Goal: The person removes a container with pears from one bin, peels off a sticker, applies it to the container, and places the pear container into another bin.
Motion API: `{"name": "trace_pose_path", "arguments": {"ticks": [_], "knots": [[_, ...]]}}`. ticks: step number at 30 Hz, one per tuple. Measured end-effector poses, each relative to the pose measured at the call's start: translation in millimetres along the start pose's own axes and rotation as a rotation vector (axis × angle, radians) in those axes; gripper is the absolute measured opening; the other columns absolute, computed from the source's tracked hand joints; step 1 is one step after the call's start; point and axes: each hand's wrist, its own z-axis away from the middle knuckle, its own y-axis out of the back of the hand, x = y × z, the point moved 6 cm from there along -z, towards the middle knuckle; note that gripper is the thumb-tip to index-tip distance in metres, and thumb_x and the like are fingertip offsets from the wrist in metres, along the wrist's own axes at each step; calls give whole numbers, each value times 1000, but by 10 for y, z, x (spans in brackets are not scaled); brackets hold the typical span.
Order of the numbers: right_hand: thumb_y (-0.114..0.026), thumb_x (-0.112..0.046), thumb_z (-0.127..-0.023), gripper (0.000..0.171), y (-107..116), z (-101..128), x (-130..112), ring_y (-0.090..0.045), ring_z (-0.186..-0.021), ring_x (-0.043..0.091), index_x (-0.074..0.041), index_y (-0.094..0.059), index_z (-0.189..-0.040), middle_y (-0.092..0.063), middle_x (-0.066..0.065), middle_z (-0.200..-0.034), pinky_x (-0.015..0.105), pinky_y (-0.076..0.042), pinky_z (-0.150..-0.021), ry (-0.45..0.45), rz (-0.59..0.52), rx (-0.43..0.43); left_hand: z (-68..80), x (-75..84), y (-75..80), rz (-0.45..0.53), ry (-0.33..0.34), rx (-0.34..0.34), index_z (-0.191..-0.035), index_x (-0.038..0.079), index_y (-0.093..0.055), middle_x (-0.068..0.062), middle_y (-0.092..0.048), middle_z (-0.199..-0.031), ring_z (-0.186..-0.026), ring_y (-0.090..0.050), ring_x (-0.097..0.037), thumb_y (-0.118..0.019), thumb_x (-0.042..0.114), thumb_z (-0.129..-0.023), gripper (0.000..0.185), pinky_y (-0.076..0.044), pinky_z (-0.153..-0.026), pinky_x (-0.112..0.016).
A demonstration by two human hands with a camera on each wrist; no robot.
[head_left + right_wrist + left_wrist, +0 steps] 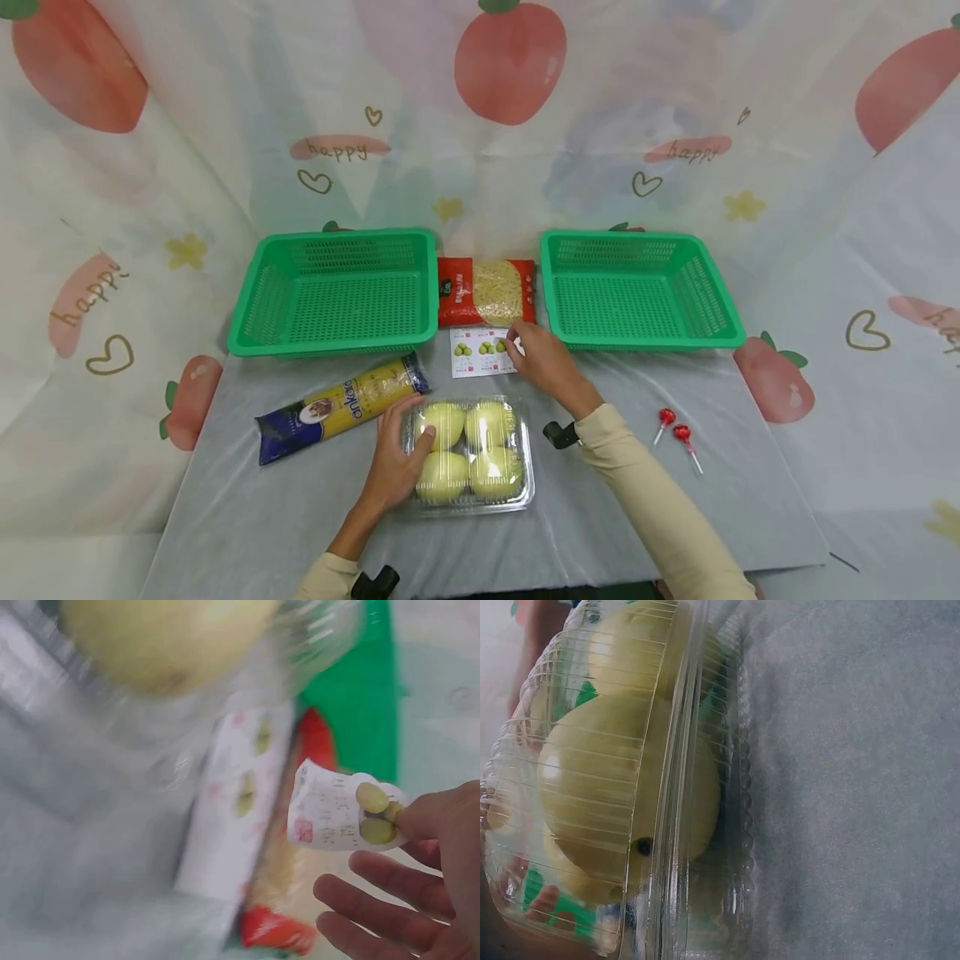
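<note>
With the box at the centre of the dial, we see four fruit (489, 425) in it, set two by two under the lid of the clear plastic box (528, 475). The left hand (396, 458) grips the box at its 10 o'clock corner, thumb over the lid, fingers bent around the side; in the left wrist view we make out fingertips through the plastic. The right hand (543, 358), at 1 o'clock, pinches a label (330, 814) between thumb and forefinger, its other fingers loosely bent. Between 10 and 11 o'clock we find a basket (337, 343), and between 1 and 2 o'clock a second basket (652, 342), both of green plastic with slotted walls and flared rims. At 12 o'clock lies a glossy red pack (468, 292), its clear window showing pale yellow pieces, and nearer the box a flat white sheet (476, 365) printed with fruit. The fruit are round, smooth and yellow-green, one with a dark pit; the lid is finely ribbed. The label is thin and curled. At 10 o'clock we note a long blue-and-yellow pack (341, 408), and at 3 o'clock two red lollipops (682, 432) on white sticks. Soft grey cloth covers the counter (585, 517).
</note>
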Motion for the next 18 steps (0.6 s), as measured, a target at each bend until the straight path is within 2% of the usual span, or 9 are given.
{"name": "trace_pose_path", "arguments": {"ticks": [5,9,12,18], "knots": [[-67,-16,-105,10,168,46,-251,-77,-96,26,-8,-66,-100,-75,8,-98,40,-62,-76,36,-133,21,-16,-1,7,-2,-4,2,-152,15,-52,-10,-43,-161,-153,-30,-30,-66,21,-104,51,-23,-123,-65],[-69,-15,-104,8,204,135,-489,-76,-96,24,-7,-68,-101,-76,7,-99,43,-62,-81,84,-223,-3,-19,-7,10,3,-12,4,-151,14,-52,-10,-44,-160,-152,-31,-29,-67,20,-103,50,-24,-123,-63],[-69,-16,-104,7,177,198,-592,-75,-100,22,-10,-69,-99,-77,5,-102,45,-61,-90,69,-291,-38,-20,-4,11,7,-17,4,-151,12,-52,-10,-44,-160,-152,-31,-29,-67,21,-104,50,-24,-123,-62],[-69,-18,-103,13,53,343,-744,-71,-115,25,-17,-66,-91,-77,6,-119,47,-58,-98,53,-319,-126,-25,-9,9,5,-15,6,-151,12,-53,-8,-45,-158,-151,-31,-27,-66,22,-105,49,-23,-124,-57]]}}
